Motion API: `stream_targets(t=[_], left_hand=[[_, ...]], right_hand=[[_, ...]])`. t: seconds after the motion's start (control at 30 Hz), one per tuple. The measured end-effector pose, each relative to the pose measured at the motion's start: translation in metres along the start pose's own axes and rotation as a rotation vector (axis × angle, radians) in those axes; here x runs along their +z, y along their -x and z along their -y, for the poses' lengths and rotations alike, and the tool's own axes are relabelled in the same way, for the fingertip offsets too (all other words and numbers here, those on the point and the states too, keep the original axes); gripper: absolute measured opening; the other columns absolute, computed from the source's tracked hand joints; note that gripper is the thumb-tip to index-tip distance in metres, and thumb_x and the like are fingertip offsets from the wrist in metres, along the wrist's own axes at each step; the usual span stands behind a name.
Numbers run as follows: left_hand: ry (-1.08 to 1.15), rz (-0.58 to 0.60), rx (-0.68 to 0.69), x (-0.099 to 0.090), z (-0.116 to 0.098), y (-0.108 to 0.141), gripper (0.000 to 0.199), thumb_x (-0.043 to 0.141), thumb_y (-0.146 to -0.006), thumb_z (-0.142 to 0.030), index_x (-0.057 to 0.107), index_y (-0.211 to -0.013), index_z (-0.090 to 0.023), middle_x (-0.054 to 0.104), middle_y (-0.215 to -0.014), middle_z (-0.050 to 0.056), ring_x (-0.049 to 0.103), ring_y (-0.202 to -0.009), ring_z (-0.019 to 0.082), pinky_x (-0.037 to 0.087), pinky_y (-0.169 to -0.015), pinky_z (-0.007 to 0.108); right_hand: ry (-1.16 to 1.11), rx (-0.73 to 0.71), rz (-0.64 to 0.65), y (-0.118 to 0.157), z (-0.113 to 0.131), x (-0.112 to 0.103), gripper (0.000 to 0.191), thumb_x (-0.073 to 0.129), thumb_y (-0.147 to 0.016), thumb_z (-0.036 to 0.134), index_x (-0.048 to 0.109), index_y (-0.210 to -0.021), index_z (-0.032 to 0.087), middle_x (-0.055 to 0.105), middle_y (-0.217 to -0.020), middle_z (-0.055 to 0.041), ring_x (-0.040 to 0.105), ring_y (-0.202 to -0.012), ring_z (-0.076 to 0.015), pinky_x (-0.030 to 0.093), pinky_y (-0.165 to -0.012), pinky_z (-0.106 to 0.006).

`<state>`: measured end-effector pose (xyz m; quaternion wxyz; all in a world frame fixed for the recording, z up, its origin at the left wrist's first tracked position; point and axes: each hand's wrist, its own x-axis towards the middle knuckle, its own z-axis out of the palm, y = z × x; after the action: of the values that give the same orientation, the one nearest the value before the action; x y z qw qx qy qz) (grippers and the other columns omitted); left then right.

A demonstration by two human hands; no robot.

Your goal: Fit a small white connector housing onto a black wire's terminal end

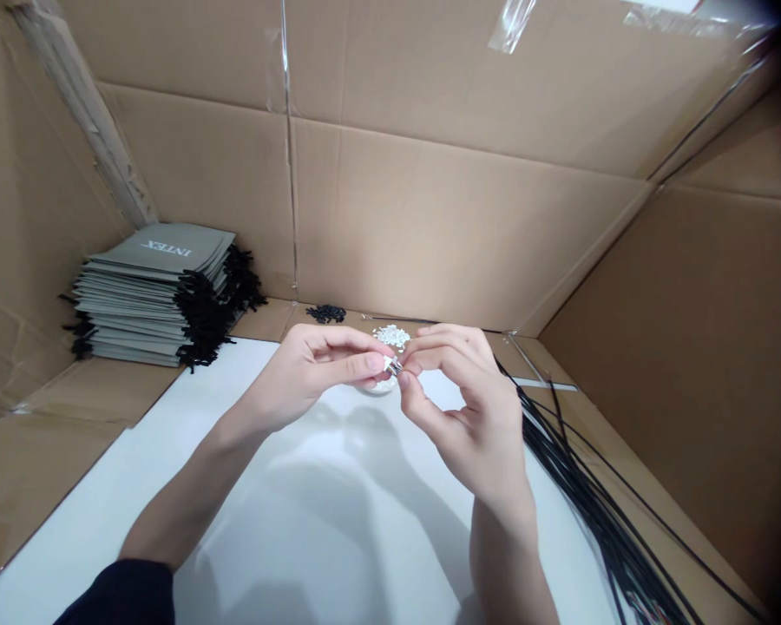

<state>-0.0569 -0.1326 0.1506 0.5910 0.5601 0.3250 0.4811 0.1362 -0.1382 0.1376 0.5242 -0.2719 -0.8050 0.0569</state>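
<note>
Above the white board, my left hand (312, 371) pinches a small white piece (388, 364) between thumb and fingertips. From the other side my right hand (472, 408) meets it, thumb and index finger closed on a small metallic part (396, 369) that touches the white piece. The exact kind of both parts is too small to make out. Just below and behind the fingertips shows the rim of a round white object (381, 387), mostly covered by my hands. Beyond them lies a heap of small white pieces (392, 335).
A stack of grey INTEX pouches (162, 247) with black cords stands at the left. Small black pieces (326, 313) lie at the back. Long black cables (579, 486) run along the right edge of the white board (312, 521). Cardboard walls (462, 217) enclose the space.
</note>
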Motion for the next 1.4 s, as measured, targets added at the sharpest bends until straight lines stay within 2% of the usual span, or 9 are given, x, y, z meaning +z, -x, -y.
stream_targets(t=[0.37,0.57,0.77,1.0,1.23,1.4], left_hand=[[0.012,0.013,-0.031,-0.004,0.004,-0.001,0.010,0.086,-0.081,-0.026,0.083,-0.088,-0.020,0.080,-0.088,0.004,0.072,-0.077,0.009,0.061,-0.071,0.010],[-0.003,-0.007,-0.031,-0.006,0.007,-0.004,0.013,0.087,-0.080,-0.029,0.083,-0.089,-0.021,0.079,-0.089,0.004,0.071,-0.079,0.010,0.061,-0.070,0.011],[0.099,0.035,-0.113,-0.007,0.009,-0.007,0.015,0.088,-0.079,-0.031,0.083,-0.088,-0.021,0.079,-0.092,0.005,0.072,-0.079,0.011,0.061,-0.070,0.014],[0.150,0.059,-0.114,-0.008,0.015,-0.011,0.012,0.087,-0.080,-0.028,0.083,-0.089,-0.021,0.079,-0.088,0.003,0.072,-0.078,0.008,0.060,-0.071,0.010],[0.080,-0.016,-0.071,-0.006,0.017,-0.011,0.014,0.087,-0.080,-0.031,0.082,-0.089,-0.021,0.078,-0.089,0.004,0.071,-0.080,0.010,0.061,-0.071,0.012],[0.119,-0.005,-0.086,-0.007,0.018,-0.011,0.016,0.088,-0.079,-0.032,0.082,-0.089,-0.020,0.079,-0.092,0.005,0.072,-0.079,0.011,0.062,-0.070,0.015]], right_hand=[[0.050,-0.042,-0.011,0.000,-0.002,0.000,0.016,0.065,-0.094,0.009,0.058,-0.092,0.023,0.069,-0.089,0.0001,0.060,-0.100,-0.0216,0.048,-0.091,-0.039],[0.099,-0.068,-0.009,0.000,-0.003,0.001,0.016,0.065,-0.096,0.009,0.058,-0.096,0.023,0.070,-0.095,-0.0009,0.058,-0.101,-0.0219,0.047,-0.089,-0.039],[0.150,-0.101,-0.031,0.000,-0.002,0.002,0.017,0.065,-0.096,0.008,0.057,-0.096,0.023,0.070,-0.095,-0.0015,0.057,-0.103,-0.0224,0.046,-0.091,-0.039],[0.182,-0.107,0.001,0.000,-0.004,0.001,0.016,0.065,-0.096,0.009,0.056,-0.096,0.022,0.069,-0.095,-0.0017,0.056,-0.104,-0.0220,0.046,-0.090,-0.039],[0.223,-0.125,-0.001,-0.001,-0.008,0.001,0.015,0.064,-0.097,0.009,0.056,-0.098,0.021,0.069,-0.096,-0.0029,0.056,-0.102,-0.0226,0.045,-0.089,-0.040],[0.241,-0.144,-0.034,-0.001,-0.007,0.002,0.016,0.064,-0.097,0.008,0.056,-0.099,0.022,0.070,-0.095,-0.0035,0.057,-0.100,-0.0242,0.045,-0.088,-0.041]])
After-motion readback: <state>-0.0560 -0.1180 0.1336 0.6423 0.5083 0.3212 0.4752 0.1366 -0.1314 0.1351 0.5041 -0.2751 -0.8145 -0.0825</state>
